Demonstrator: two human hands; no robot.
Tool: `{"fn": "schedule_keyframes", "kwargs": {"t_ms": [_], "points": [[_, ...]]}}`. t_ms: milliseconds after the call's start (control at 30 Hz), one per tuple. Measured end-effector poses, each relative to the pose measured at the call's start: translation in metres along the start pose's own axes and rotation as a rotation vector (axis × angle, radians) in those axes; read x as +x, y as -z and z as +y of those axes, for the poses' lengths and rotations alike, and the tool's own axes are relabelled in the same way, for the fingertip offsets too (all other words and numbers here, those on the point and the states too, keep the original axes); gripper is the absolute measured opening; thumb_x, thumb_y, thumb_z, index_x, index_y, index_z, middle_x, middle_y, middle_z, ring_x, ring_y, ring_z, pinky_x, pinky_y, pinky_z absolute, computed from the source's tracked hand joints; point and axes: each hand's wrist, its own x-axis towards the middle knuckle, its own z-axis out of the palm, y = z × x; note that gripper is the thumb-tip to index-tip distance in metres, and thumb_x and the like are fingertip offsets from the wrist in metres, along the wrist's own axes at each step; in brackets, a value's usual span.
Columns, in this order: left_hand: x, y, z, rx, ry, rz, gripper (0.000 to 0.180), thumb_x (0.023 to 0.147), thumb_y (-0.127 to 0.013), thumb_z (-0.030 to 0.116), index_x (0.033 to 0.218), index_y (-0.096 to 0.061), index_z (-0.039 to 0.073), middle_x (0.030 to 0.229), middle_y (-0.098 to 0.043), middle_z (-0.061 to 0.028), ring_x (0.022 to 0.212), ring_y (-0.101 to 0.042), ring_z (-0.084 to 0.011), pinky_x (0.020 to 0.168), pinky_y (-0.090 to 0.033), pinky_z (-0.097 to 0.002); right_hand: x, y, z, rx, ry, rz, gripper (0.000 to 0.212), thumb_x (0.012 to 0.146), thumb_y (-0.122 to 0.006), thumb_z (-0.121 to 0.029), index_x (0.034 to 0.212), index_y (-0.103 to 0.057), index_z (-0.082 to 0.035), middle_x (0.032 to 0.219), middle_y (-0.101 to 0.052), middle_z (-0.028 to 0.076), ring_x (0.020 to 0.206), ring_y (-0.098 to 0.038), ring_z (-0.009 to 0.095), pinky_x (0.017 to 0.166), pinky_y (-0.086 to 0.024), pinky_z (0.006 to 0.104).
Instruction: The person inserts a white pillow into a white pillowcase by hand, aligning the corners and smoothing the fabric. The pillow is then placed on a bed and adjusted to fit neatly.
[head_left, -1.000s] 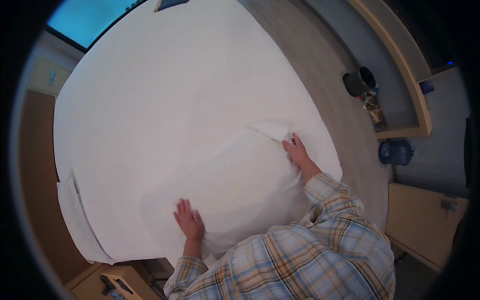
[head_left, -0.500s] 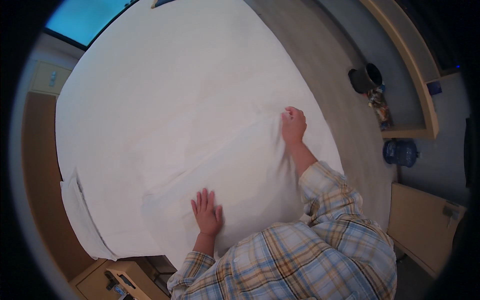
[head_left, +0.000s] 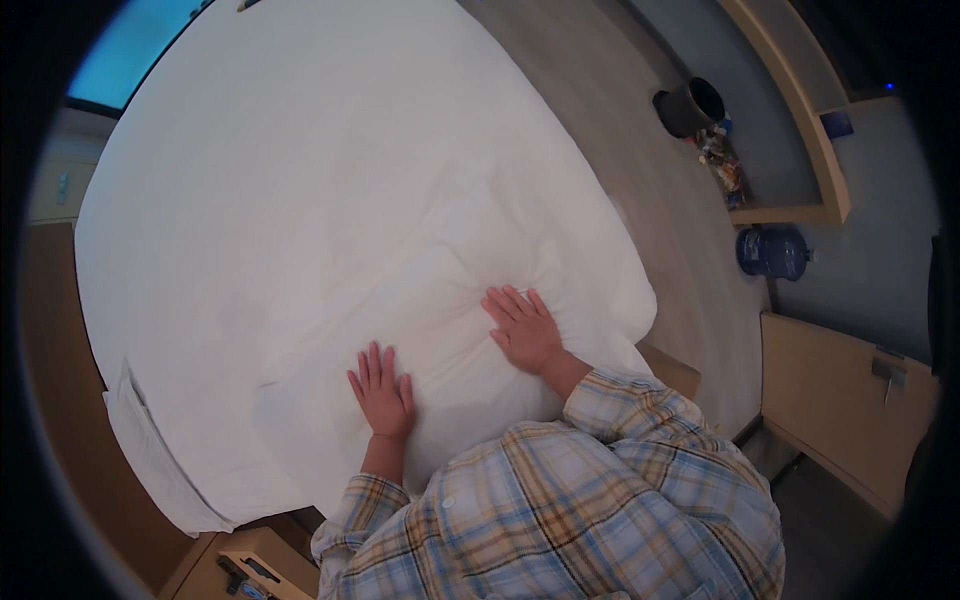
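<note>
A white sheet [head_left: 250, 190] covers a wide bed. Near the bed's close edge, my left hand [head_left: 384, 398] lies flat on the cloth with its fingers spread and pointing away from me. My right hand [head_left: 526, 328] also presses on the sheet, palm down, its fingers stretched toward the upper left. Creases fan out around the right fingertips. Neither hand has anything in its grasp. A folded edge of white cloth runs slantwise beyond both hands.
A white pillow [head_left: 155, 455] rests at the bed's left end by a brown headboard [head_left: 60, 350]. On the right stand a black bin [head_left: 690, 107], a blue water jug [head_left: 775, 252] and a wooden door [head_left: 845, 400]. An open drawer [head_left: 270, 560] sits at lower left.
My right hand has come back toward me and left, from a closed grip on the cloth to lying flat. Fresh wrinkles show there. The left hand stays flat; the view has shifted.
</note>
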Motion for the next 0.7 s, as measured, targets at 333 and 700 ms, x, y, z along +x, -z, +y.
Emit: {"fn": "schedule_keyframes", "kwargs": {"t_ms": [333,700], "points": [[-0.034,0.011,0.003,-0.019,-0.001,-0.032,0.048,0.088,-0.051,0.025,0.134,-0.045,0.012,0.146,-0.034,-0.0124,0.136,-0.026,-0.0348,0.112,-0.011,-0.0523,-0.039,-0.008,0.076,-0.019,-0.411,-0.071,0.052,0.093,-0.043,-0.028,0.141,-0.033,-0.012,0.15,-0.028,0.005,0.138,-0.024,0.023,0.113,-0.014,0.0487],[-0.071,0.014,0.008,-0.089,0.023,0.102,0.046,0.087,-0.053,0.023,0.131,-0.049,0.011,0.145,-0.036,-0.0108,0.136,-0.028,-0.0332,0.112,-0.012,-0.0524,0.001,0.008,-0.044,0.173,0.157,0.127,0.055,0.08,-0.059,-0.016,0.132,-0.043,-0.007,0.144,-0.032,0.014,0.136,-0.026,0.032,0.109,-0.017,0.0559]]}}
